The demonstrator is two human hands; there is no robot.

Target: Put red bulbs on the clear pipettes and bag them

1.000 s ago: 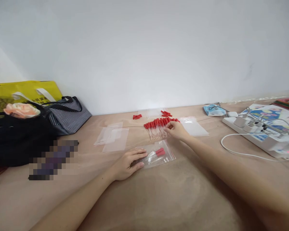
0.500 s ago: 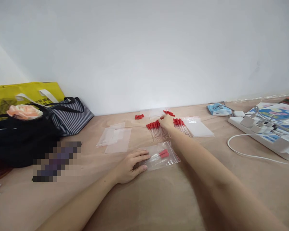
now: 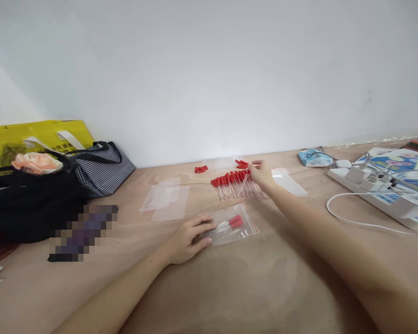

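Observation:
My left hand (image 3: 190, 236) lies flat on the wooden table (image 3: 230, 287), its fingers pressing the left end of a clear zip bag (image 3: 230, 226) that holds red-capped droppers. My right hand (image 3: 262, 174) reaches far forward over a row of red-capped clear droppers (image 3: 231, 183) and pinches one dropper (image 3: 244, 182) by its red cap, tilted a little above the row. A few loose red caps (image 3: 199, 169) lie behind the row, near the wall.
Empty clear bags lie at left (image 3: 167, 199) and behind my right hand (image 3: 287, 182). Black, striped and yellow bags (image 3: 38, 185) stand at the far left. A white power strip (image 3: 383, 197) with plugs and a cable sits at right, beside a blue packet (image 3: 313, 157).
My right hand moved from the middle of the dropper row to its right end and lifted one dropper by the cap. My left hand stayed on the bag.

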